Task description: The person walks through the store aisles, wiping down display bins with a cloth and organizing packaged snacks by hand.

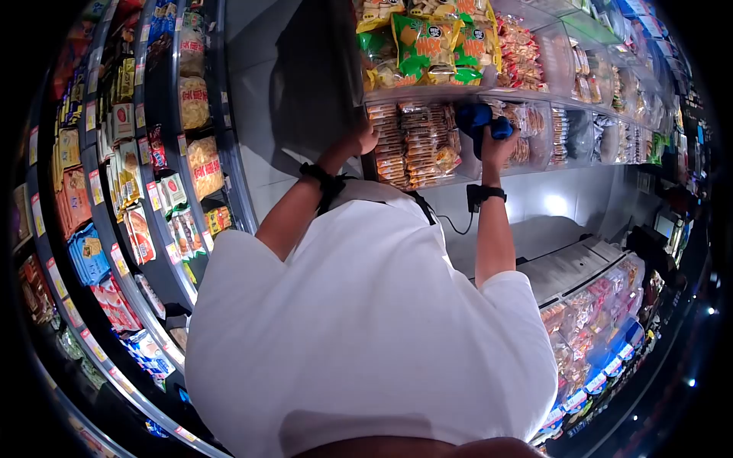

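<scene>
White shirt cloth (pixel 374 328) fills the space closest to the camera, with both arms reaching forward from it, black wristbands (pixel 486 195) on each. A thin dark cord (pixel 460 228) hangs by the right wrist, in the open gap between the shirt and the bins. To the right, a grey panel (pixel 565 269) borders bins of wrapped sweets (pixel 588 328), whose lower front carries a row of price labels (pixel 595 383).

Farther forward, the right hand (pixel 498 150) has its grip closed around a dark blue object (pixel 474 117), its shape rounded and too dim to name, in front of the lower tier. The left hand (pixel 359 140) is curled at that tier's left end; whether its grip pinches the edge, I cannot tell. Left of it, a strip of pale floor (pixel 256 91), partly in dark shadow, lies open as far as shelves of bagged snacks (pixel 205 168).

Straight ahead, the lower tier packs orange-wrapped snacks (pixel 420 145) in tight rows; clear compartments (pixel 540 145) continue rightward. Beyond a clear ledge (pixel 427 94), green and yellow bags (pixel 426 47) are heaped beside red-marked packs (pixel 519 55).
</scene>
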### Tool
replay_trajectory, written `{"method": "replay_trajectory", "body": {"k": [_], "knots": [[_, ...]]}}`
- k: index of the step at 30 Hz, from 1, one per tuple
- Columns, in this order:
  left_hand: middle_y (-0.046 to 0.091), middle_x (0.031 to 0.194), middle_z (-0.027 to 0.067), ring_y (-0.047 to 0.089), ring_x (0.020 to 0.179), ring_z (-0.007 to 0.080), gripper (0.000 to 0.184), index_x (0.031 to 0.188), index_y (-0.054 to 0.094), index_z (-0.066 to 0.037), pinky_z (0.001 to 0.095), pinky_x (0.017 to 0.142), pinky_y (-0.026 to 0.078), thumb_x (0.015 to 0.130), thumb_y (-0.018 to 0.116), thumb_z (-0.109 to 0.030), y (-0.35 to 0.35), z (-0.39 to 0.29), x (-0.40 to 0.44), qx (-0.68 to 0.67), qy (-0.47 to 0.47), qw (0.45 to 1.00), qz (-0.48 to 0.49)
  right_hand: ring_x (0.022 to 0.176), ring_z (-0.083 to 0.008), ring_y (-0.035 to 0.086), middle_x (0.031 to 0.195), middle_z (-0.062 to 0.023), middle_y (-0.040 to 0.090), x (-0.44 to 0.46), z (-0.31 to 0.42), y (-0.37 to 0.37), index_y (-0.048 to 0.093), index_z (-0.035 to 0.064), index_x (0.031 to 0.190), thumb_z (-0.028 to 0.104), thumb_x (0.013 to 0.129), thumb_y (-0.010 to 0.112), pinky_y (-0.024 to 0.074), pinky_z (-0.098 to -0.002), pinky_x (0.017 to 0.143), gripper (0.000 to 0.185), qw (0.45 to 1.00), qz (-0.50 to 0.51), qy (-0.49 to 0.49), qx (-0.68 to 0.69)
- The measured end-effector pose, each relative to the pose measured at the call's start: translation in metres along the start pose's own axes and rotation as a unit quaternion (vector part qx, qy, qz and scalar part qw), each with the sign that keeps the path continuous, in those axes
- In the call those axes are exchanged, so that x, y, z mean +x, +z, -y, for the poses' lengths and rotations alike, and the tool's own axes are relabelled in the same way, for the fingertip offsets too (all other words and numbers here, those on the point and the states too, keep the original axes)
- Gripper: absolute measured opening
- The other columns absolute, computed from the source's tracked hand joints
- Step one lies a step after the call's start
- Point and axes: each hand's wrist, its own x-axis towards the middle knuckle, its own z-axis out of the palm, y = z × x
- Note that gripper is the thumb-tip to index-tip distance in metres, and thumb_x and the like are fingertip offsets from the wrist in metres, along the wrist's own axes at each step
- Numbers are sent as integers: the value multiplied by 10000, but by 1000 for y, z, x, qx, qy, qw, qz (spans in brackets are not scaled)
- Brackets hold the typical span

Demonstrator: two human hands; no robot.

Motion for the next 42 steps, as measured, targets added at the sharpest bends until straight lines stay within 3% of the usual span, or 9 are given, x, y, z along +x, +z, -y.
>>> {"method": "replay_trajectory", "body": {"k": [9, 12, 17, 26, 31, 34, 37, 39, 42], "knots": [[495, 1323, 289, 510, 1201, 388, 488, 1378, 320, 29, 406, 1027, 393, 935, 457, -122, 22, -12, 0, -411, -205, 876, -151, 1027, -480, 535, 1118, -272, 538, 38, 21, 57, 445, 44, 1232, 211, 692, 813, 451, -521, 896, 675, 990, 119, -71, -5], [536, 1047, 121, 572, 836, 176, 487, 1338, 294, -31, 345, 695, 526, 952, 519, -228, 6, -11, -3, -481, -243, 842, 10, 1010, -461, 549, 1092, -258, 545, 29, 20, 41, 461, 58, 1214, 149, 682, 777, 473, -499, 873, 625, 984, 158, -80, 17], [561, 1095, 335, 579, 974, 471, 435, 1161, 523, 95, 476, 869, 473, 913, 562, -260, 15, -14, -10, -368, -214, 895, -135, 1037, -445, 540, 1106, -222, 540, -19, 15, -13, 507, 75, 1178, 64, 697, 725, 470, -497, 879, 528, 984, 166, -61, 9], [636, 965, 317, 623, 925, 451, 491, 1234, 467, 99, 487, 805, 498, 964, 500, -310, -67, -26, -21, -315, -221, 923, 12, 1043, -444, 563, 1128, -203, 572, -54, -11, -34, 487, 75, 1204, 112, 726, 740, 476, -495, 869, 543, 983, 168, -43, -68], [663, 956, 206, 663, 833, 338, 331, 1056, 638, 8, 368, 735, 515, 972, 526, -292, -298, -82, -51, -335, -82, 933, 98, 1007, -435, 589, 1118, -184, 596, -21, 1, -12, 518, 103, 1167, 146, 722, 762, 496, -497, 830, 509, 983, 169, -49, -52], [669, 917, 168, 656, 776, 224, 193, 1009, 686, -29, 346, 675, 500, 943, 589, -182, -371, -130, -99, -502, 161, 836, -153, 951, -447, 609, 1087, -192, 614, -21, 7, -22, 520, 95, 1154, 206, 744, 767, 511, -495, 791, 491, 982, 180, -24, -54], [631, 671, 7, 599, 602, 113, 166, 715, 635, -145, 318, 491, 480, 859, 637, -228, -413, -169, -131, -573, 516, 385, -507, 937, -441, 615, 1069, -190, 615, -54, -14, -33, 527, 121, 1158, 214, 749, 745, 510, -517, 781, 473, 991, 118, 1, -57], [371, 1479, 75, 345, 1379, 226, 535, 1321, 530, -145, 357, 977, 501, 826, 733, -136, -431, -134, -176, -428, 632, 550, -338, 948, -431, 602, 1062, -177, 599, -90, -31, -46, 527, 114, 1178, 189, 746, 757, 502, -510, 787, 495, 989, 117, -1, -94], [517, 1229, 61, 469, 1217, 214, 522, 1259, 532, -71, 334, 923, 517, 790, 759, -103, -437, -156, -172, -362, 602, 478, -527, 1016, -392, 572, 1098, -145, 564, -126, -47, -60, 523, 105, 1202, 181, 755, 757, 460, -488, 843, 510, 988, 112, 3, -106]]}}
